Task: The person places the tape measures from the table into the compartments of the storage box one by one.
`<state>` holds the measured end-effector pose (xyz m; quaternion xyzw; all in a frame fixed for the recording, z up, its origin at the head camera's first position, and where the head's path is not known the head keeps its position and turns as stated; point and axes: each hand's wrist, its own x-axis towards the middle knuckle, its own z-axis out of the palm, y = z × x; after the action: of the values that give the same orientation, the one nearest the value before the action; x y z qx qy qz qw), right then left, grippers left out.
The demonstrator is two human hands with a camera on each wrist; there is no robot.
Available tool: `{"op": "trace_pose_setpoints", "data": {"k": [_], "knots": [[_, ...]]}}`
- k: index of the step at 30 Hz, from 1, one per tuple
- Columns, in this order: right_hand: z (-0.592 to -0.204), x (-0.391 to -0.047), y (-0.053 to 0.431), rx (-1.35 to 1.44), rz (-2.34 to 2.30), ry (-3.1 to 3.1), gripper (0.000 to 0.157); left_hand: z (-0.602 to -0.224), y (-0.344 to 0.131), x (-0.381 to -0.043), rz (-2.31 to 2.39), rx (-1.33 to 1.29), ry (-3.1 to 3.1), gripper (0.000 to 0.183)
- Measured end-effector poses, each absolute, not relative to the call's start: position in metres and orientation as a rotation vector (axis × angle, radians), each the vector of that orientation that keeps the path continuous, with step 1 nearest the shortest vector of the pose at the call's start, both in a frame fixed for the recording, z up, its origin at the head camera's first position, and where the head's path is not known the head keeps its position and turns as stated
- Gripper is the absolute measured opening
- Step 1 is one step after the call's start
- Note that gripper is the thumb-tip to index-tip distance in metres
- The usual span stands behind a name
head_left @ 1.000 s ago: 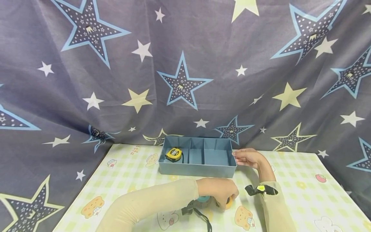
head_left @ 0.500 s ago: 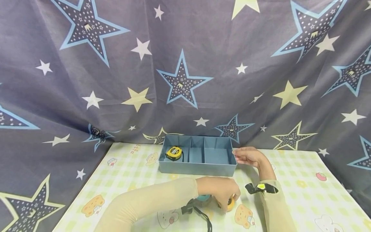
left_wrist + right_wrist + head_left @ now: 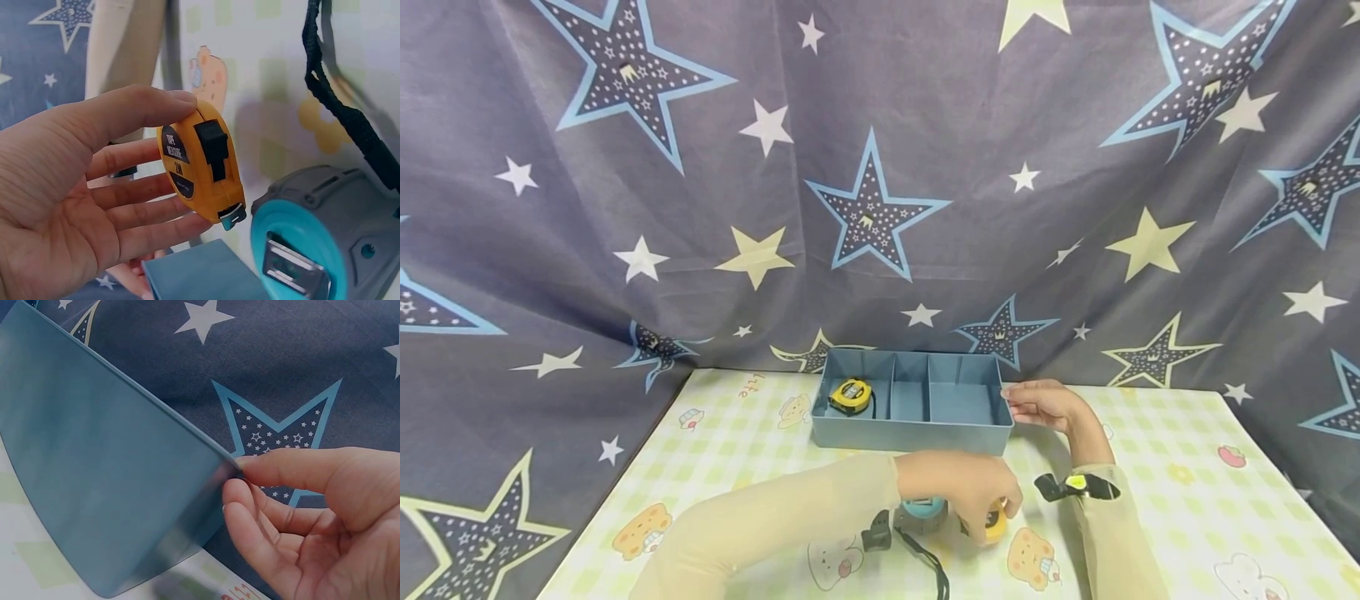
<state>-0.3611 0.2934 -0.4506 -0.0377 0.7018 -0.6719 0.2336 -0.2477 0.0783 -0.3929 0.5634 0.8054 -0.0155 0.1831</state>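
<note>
Left grip (image 3: 94, 181) pinches an orange tape measure (image 3: 205, 167) between thumb and fingers, near a grey-and-teal tape measure (image 3: 331, 231) on the bench (image 3: 1150, 467); right grip (image 3: 1043, 406) pinches the right end of a blue box (image 3: 910, 435), whose left compartment holds a yellow tape measure (image 3: 852, 397).

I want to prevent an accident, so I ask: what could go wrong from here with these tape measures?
The left hand grips the orange tape measure between thumb and fingers; it might slip. The gray and teal tape measure and a black strap are close by; the hand could bump one or snag the other. The right hand holds the blue box only at one end; a tug might shift it and make the yellow tape measure inside slide.
</note>
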Motion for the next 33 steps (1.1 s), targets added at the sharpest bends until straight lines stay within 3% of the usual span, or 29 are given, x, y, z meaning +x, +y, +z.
{"op": "trace_pose_setpoints", "data": {"k": [18, 33], "knots": [[-0.449, -0.361, 0.295, -0.095, -1.859, 1.909, 0.015, -0.350, 0.051, -0.258, 0.058, 1.612, 2.286, 0.041], [-0.451, -0.362, 0.294, -0.083, -1.861, 1.912, 0.016, -0.327, 0.036, -0.279, 0.112, 1.535, 2.291, 0.035]]}}
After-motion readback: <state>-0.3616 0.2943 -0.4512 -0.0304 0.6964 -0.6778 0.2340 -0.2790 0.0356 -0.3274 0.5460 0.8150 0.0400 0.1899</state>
